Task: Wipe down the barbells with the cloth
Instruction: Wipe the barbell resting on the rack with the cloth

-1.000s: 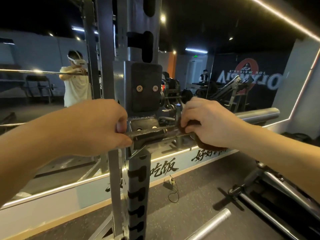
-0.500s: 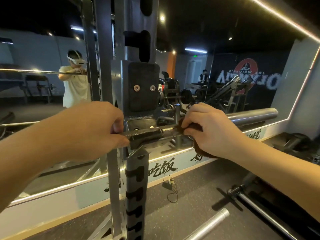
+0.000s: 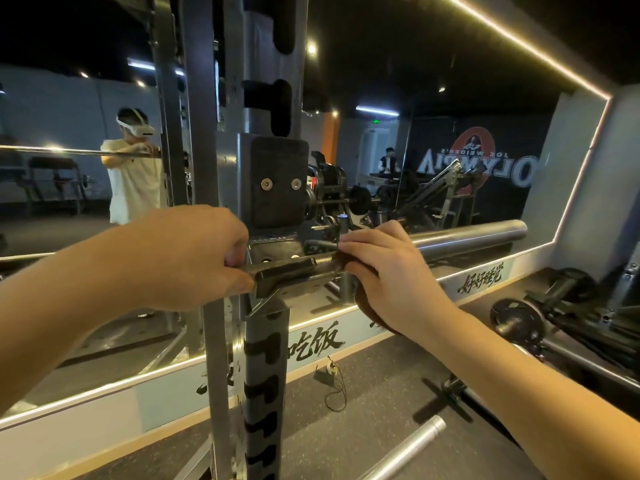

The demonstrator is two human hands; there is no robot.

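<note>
Mid-wipe, the barbell (image 3: 320, 263) is lying in the rack hook (image 3: 277, 276), the left hand (image 3: 194, 258) gripping its shaft and the right hand (image 3: 384, 271) clasping the cloth (image 3: 363, 299) around it. The cloth is probably needing a slide outward next.

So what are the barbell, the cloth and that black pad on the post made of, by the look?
The barbell looks like steel: the sleeve smooth with a dull brushed shine, the shaft cross-hatched. The cloth under the right hand is soft dark brown fabric, hanging limp; the weave is too blurred to tell. The pad is matte black, probably rubber or plastic, fixed by two screws.
</note>
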